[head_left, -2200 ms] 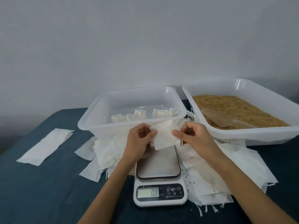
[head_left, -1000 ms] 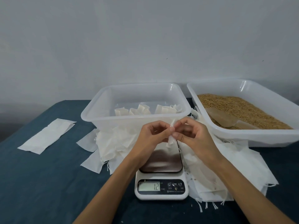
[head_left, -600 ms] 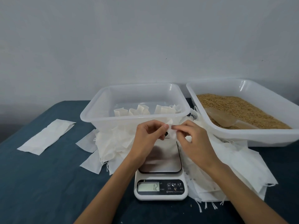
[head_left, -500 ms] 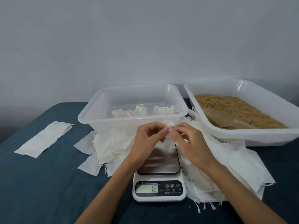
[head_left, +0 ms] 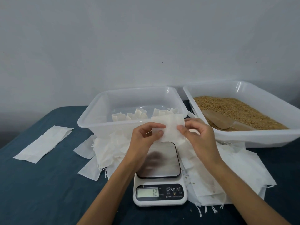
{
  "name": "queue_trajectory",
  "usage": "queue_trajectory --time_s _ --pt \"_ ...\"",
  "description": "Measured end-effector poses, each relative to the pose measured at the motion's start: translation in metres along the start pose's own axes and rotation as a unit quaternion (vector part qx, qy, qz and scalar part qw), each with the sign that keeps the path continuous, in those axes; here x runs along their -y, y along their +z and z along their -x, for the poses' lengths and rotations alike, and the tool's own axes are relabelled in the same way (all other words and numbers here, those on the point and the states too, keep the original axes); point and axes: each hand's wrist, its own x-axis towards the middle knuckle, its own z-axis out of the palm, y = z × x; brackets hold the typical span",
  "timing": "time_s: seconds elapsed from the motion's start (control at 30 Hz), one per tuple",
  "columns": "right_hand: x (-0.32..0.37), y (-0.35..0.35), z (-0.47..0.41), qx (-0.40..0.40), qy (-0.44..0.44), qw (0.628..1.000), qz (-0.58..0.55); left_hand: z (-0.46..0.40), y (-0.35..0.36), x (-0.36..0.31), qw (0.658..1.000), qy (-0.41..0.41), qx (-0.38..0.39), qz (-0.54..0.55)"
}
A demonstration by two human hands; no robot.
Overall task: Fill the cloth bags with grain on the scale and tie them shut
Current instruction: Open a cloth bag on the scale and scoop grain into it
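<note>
An empty white cloth bag (head_left: pixel 170 127) is held flat above the far edge of the scale (head_left: pixel 159 174). My left hand (head_left: pixel 144 137) pinches its left side and my right hand (head_left: pixel 198 135) pinches its right side. The scale's steel plate is bare and its display reads 12. Brown grain (head_left: pixel 240 109) fills the white tub (head_left: pixel 259 137) at the right, with a clear scoop (head_left: pixel 217 119) lying in it. Several bags (head_left: pixel 134 116) stand in the clear tub (head_left: pixel 100 124) behind the scale.
Heaps of empty white bags (head_left: pixel 240 169) lie either side of the scale on the dark blue table (head_left: pixel 40 184). A long white cloth strip (head_left: pixel 43 143) lies apart at the left. A grey wall stands close behind the tubs.
The bag was bunched small between my fingertips; now it is spread out flat between both hands. The scale reading rose from 08 to 12 earlier.
</note>
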Motion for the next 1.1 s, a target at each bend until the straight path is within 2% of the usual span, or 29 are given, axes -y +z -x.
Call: queue_trajectory --time_s 0.1,0.2,0.33,0.47,0.6,0.8,0.97,1.1 --pt "-0.0019 -0.0003 0.0011 -0.048 -0.056 0.992 0.103 0.0011 0.0033 0.0010 0.998 0.036 -0.011 -0.050" --pt "-0.0011 0.0010 0.0033 -0.017 -0.073 0.993 0.087 0.0022 0.0063 0.0030 0.995 0.060 -0.023 -0.078" --pt "-0.0014 0.0015 0.0042 0.043 -0.039 0.997 0.044 0.0014 0.0052 0.0046 0.993 0.073 -0.043 -0.083" --pt "-0.0056 0.0018 0.0035 0.081 -0.011 0.995 0.060 0.0019 0.0067 0.0041 0.992 0.080 -0.036 -0.094" --pt "-0.0089 0.0001 0.0011 0.038 -0.007 0.998 0.044 -0.0001 0.0053 0.0025 0.993 0.070 -0.068 -0.068" --pt "-0.0075 0.0015 0.0021 0.133 -0.013 0.991 0.012 0.0041 0.0098 0.0011 0.998 0.038 -0.047 -0.035" --pt "-0.0069 -0.0022 -0.0009 0.093 -0.023 0.995 0.016 -0.0008 0.0038 0.0020 0.996 0.013 -0.085 0.020" --pt "-0.0019 -0.0037 -0.0004 0.105 -0.035 0.994 0.019 -0.0028 0.0003 0.0029 0.996 -0.005 -0.085 0.040"
